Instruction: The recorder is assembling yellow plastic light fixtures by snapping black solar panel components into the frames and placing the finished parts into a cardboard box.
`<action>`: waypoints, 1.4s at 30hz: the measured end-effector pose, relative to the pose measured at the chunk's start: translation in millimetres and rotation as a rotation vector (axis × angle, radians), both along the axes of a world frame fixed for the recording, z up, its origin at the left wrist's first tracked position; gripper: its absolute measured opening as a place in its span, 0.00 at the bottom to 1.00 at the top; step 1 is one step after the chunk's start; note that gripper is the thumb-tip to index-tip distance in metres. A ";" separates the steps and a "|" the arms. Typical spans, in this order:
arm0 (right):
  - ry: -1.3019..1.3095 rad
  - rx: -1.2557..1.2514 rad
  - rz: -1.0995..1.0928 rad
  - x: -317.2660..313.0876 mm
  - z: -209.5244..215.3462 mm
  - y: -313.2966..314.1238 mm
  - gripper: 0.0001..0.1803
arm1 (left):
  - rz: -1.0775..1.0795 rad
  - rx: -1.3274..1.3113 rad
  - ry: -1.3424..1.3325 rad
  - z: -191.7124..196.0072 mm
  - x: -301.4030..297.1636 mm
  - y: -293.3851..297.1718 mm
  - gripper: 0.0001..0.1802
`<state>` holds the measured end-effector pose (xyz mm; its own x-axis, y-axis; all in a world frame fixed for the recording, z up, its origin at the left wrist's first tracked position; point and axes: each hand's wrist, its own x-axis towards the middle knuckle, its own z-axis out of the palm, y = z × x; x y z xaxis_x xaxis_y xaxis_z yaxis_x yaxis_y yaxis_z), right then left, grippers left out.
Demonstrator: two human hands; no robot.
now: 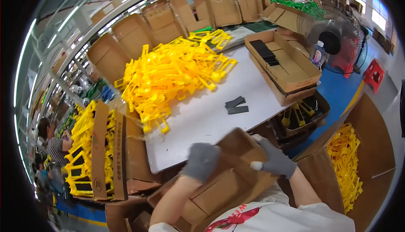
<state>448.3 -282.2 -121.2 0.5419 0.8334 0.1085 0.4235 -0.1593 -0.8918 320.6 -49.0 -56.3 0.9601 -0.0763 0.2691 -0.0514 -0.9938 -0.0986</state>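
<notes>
A shallow brown cardboard box (215,190) is tilted in front of my body, close to the near edge of the white table. My right hand (275,161), in a grey glove with a bare thumb tip, grips its right wall, thumb inside and fingers behind. At the box's far left side is my gloved left hand (201,162); motion blur smears its fingers, so their hold cannot be made out. Beyond the box, a few flat black strips (237,105) lie on the white table (202,122). A large heap of yellow plastic frame-like parts (173,74) covers the table's far left.
At the right stand an open carton with black strips (287,61), a bottle (317,54) and a fan (331,38). Yellow parts fill a large carton (375,147) at lower right and a stack (90,152) at left. Cardboard panels (164,21) line the back. Other people sit farther off.
</notes>
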 end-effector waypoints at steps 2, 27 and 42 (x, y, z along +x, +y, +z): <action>0.150 -0.326 -0.183 7.9 2.3 -16.4 0.39 | -0.036 -0.078 0.211 -37.9 46.1 -9.8 0.05; -1.178 -0.902 -0.190 412.2 64.4 87.2 0.51 | 0.393 0.057 -0.103 3.3 304.2 338.9 0.36; -0.955 -0.840 0.044 467.5 73.3 104.9 0.51 | -0.060 -0.010 0.238 -2.5 197.0 216.0 0.37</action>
